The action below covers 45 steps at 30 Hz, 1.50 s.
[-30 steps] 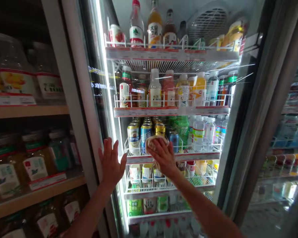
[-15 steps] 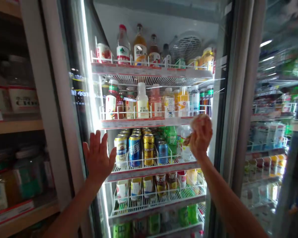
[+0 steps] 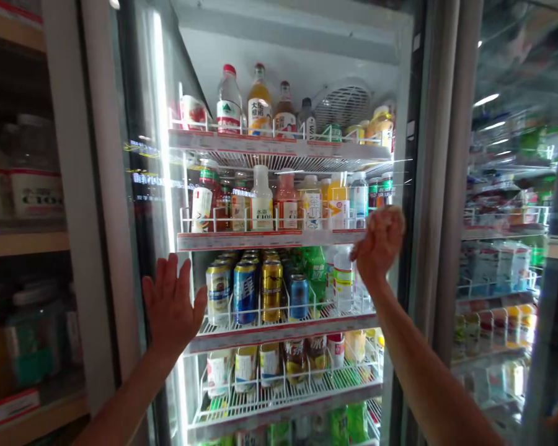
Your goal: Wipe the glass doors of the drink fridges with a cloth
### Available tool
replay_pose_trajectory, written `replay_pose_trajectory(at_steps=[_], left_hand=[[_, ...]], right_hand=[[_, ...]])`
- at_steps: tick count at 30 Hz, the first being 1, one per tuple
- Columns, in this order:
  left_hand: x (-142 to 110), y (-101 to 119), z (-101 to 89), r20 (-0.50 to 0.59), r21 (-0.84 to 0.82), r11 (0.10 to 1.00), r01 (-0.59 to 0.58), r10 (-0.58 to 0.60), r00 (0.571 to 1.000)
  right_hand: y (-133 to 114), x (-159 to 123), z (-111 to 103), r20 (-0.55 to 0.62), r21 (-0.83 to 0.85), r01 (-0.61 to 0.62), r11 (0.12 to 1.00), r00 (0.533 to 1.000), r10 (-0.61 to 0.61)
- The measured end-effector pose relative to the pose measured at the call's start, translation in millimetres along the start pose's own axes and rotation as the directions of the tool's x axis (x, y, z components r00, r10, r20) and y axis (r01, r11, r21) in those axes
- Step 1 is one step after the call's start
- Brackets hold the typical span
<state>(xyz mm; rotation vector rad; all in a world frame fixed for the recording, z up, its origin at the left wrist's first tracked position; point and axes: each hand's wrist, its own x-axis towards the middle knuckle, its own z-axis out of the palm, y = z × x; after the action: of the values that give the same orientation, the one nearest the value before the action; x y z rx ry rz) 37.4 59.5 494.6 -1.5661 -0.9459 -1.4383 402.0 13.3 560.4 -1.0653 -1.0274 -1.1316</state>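
Observation:
My left hand (image 3: pixel 173 305) lies flat on the left part of a glass cooler door (image 3: pixel 279 37), fingers stretched out and a little apart. My right hand (image 3: pixel 377 246) is closed around a crumpled cloth (image 3: pixel 389 218) and holds it against the glass at the right side. The cloth looks pale pinkish-brown, and much of it is hidden by my fingers. Behind the glass, close to my left hand, stand beer cans (image 3: pixel 245 291) in wire dividers. A clear bottle (image 3: pixel 344 279) stands behind the glass just left of my right wrist.
Drinks fill several wire shelves (image 3: pixel 279 240) inside the cooler. A grey door frame (image 3: pixel 439 186) runs up the right side, with another glass-fronted cooler (image 3: pixel 502 260) beyond it. At the left, wooden shelves (image 3: pixel 23 243) hold more bottles, seen beside a grey upright (image 3: pixel 69 186).
The view has shifted slightly, so the shelves sit lower and a little further left. My right hand with the cloth has moved slightly up and right on the glass; my left hand stays flat.

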Motion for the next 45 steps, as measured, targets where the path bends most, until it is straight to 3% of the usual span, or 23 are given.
replay_pose_trajectory(at_steps=[2,3,5,8,10,12,15,17,19,20,22,23,26,27,28,30,31,33,36,38,41,43,45], left_hand=[[-0.2,-0.6,-0.8,0.007,0.005,1.000,0.000,0.000,1.000],[-0.3,-0.9,-1.2,0.008,0.005,1.000,-0.001,0.001,1.000],[-0.3,-1.2,-2.1,0.008,0.003,1.000,0.000,0.000,1.000],[-0.3,-0.3,-3.6,0.022,0.001,1.000,0.000,0.000,1.000],[0.0,0.4,-5.1,0.029,0.004,1.000,-0.006,0.006,1.000],[1.1,-0.9,-7.5,0.041,0.007,1.000,-0.015,0.015,0.999],[6.7,-10.3,-13.0,0.028,0.009,1.000,-0.015,0.015,0.999],[13.4,-21.2,-17.7,0.009,0.020,1.000,0.008,-0.008,1.000],[21.3,-32.5,-22.1,0.009,0.034,0.999,0.043,-0.043,0.999],[25.2,-37.2,-23.9,0.019,0.037,0.998,0.057,-0.058,0.998],[32.0,-43.8,-26.7,0.037,0.033,0.997,0.076,-0.078,0.996],[34.9,-45.9,-27.7,0.041,0.031,0.996,0.079,-0.081,0.996],[41.5,-50.8,-31.2,0.036,0.033,0.997,0.066,-0.068,0.997],[43.6,-52.9,-32.6,0.029,0.038,0.998,0.058,-0.059,0.998],[45.8,-55.2,-34.1,0.022,0.044,0.998,0.053,-0.054,0.998],[51.3,-59.6,-36.4,0.012,0.055,0.997,0.046,-0.047,0.999],[54.9,-61.1,-36.6,0.010,0.059,0.997,0.041,-0.042,0.999],[64.2,-61.3,-34.8,0.010,0.056,0.998,0.022,-0.022,1.000],[82.2,-56.1,-27.8,-0.002,0.039,0.999,-0.008,0.008,1.000],[93.2,-52.1,-22.7,-0.014,0.030,0.999,-0.009,0.010,1.000],[101.7,-49.2,-17.4,-0.022,0.012,1.000,-0.007,0.007,1.000],[101.9,-48.3,-15.3,-0.033,0.006,1.000,0.002,-0.002,0.999],[100.0,-47.2,-13.8,-0.049,0.012,1.000,0.014,-0.013,0.999]], right_hand=[[-30.0,-9.9,2.4,0.131,0.047,0.186,0.981,0.973,-0.190],[-42.9,-14.2,2.4,0.211,0.096,0.306,0.947,0.924,-0.320],[-56.3,-14.5,2.0,0.273,0.141,0.385,0.912,0.871,-0.409],[-55.8,2.8,6.3,0.062,0.035,0.088,0.996,0.994,-0.090],[-64.7,9.4,12.5,-0.031,0.017,-0.050,0.999,0.998,0.051],[-87.4,4.2,17.5,0.069,0.056,0.100,0.993,0.992,-0.104],[-118.8,-6.3,20.5,0.250,0.191,0.422,0.886,0.852,-0.459],[-124.1,-0.3,22.9,0.223,0.167,0.349,0.922,0.898,-0.380],[-125.3,12.5,27.8,0.096,0.094,0.103,0.990,0.989,-0.112],[-129.1,17.3,30.8,0.047,0.083,0.021,0.996,0.999,-0.025],[-146.2,18.0,35.9,0.063,0.106,0.072,0.992,0.995,-0.079],[-157.5,14.3,37.4,0.116,0.142,0.188,0.972,0.972,-0.205],[-177.5,6.1,38.6,0.240,0.264,0.495,0.828,0.798,-0.553],[-174.9,9.5,39.0,0.242,0.259,0.498,0.828,0.796,-0.555],[-167.9,16.7,39.6,0.221,0.222,0.441,0.870,0.846,-0.485],[-149.3,37.4,41.6,0.109,0.120,0.188,0.975,0.973,-0.201],[-142.5,47.1,42.5,0.047,0.096,0.079,0.992,0.995,-0.083],[-140.1,57.2,42.6,0.002,0.095,0.040,0.995,0.999,-0.040],[-148.1,51.6,39.0,0.155,0.168,0.361,0.917,0.909,-0.386],[-136.0,50.8,35.6,0.210,0.167,0.431,0.887,0.863,-0.459],[-84.3,68.0,29.2,0.066,0.034,0.159,0.987,0.985,-0.161],[-52.8,79.9,24.4,-0.087,0.015,-0.044,0.999,0.995,0.045],[-41.0,81.4,20.4,-0.124,0.023,-0.060,0.998,0.990,0.063]])
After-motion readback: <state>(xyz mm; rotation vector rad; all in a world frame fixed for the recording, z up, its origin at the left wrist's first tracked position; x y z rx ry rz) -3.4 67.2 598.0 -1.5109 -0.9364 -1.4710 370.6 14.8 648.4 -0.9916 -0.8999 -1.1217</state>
